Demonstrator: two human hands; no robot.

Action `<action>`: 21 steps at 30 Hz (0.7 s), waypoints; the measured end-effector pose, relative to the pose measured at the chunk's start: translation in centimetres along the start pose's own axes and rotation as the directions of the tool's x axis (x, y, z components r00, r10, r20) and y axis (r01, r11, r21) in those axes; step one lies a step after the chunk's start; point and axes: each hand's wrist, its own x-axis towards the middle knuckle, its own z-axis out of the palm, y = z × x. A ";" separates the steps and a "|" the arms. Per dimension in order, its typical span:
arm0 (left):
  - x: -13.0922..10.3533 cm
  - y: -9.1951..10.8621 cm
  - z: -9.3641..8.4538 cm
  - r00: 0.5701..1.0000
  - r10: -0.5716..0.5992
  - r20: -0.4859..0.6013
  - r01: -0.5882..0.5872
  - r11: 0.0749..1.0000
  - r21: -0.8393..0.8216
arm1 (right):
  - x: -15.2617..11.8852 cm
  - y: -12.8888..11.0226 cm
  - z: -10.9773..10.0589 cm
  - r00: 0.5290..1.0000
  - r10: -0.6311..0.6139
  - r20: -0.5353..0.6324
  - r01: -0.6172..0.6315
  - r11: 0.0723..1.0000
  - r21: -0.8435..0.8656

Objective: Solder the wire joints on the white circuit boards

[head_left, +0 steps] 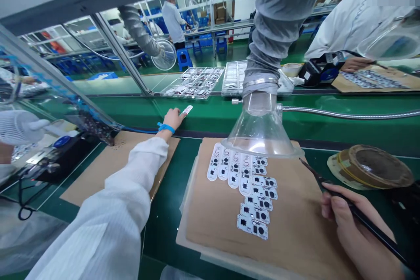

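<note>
I can see the left hand [173,119] pinching a small, white, round-ended strip [188,110] over the long green surface [210,117], while the right hand [356,232] grips a slim black pen-shaped tool [367,224] beside white circuit boards [256,215].

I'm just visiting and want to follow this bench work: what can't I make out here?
In the head view:
- White piece: near end covered by the left hand's fingers; markings too small.
- Black tool: rear end cut off at the right edge, middle partly covered by the right hand.
- Rectangular boards: top of the column obscured by the clear hood.
- Far left tray: contents too small to identify.
</note>
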 end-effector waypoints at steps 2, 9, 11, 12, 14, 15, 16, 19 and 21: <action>2.5 -0.6 0.2 0.999 -0.042 0.014 0.041 0.999 0.022 | 0.1 -0.6 0.1 1.000 0.005 -0.006 -0.005 1.000 -0.001; 3.7 -1.3 -0.7 0.987 -0.023 0.159 0.012 0.998 0.065 | 0.0 0.7 0.8 0.996 -0.047 -0.069 0.049 0.999 0.014; 1.3 -1.3 -1.0 0.987 0.013 0.159 -0.021 0.999 0.049 | -0.1 1.3 0.8 0.996 -0.062 -0.069 0.066 0.996 0.057; -0.5 -1.3 -0.9 0.987 0.035 0.160 -0.041 0.999 0.034 | -0.1 1.5 0.7 0.996 -0.067 -0.053 0.071 0.995 0.074; -4.9 -1.2 -0.5 0.977 0.117 0.181 -0.109 0.993 -0.053 | -0.1 1.4 0.6 0.997 -0.071 0.004 0.071 0.995 0.065; -7.2 -1.1 -0.1 0.968 0.153 0.200 -0.134 0.985 -0.108 | 0.1 1.2 0.5 0.996 -0.070 0.049 0.069 0.997 0.038; -9.4 -0.9 0.3 0.961 0.188 0.204 -0.156 0.974 -0.163 | 0.3 0.9 0.5 0.992 -0.071 0.100 0.072 0.997 0.001; -14.6 -0.2 1.3 0.944 0.259 0.205 -0.204 0.945 -0.257 | 1.4 -0.2 1.2 0.966 -0.112 0.232 0.137 0.986 -0.094; -16.3 0.4 1.8 0.940 0.263 0.218 -0.196 0.938 -0.287 | 2.5 -0.9 2.6 0.944 -0.179 0.277 0.212 0.973 -0.095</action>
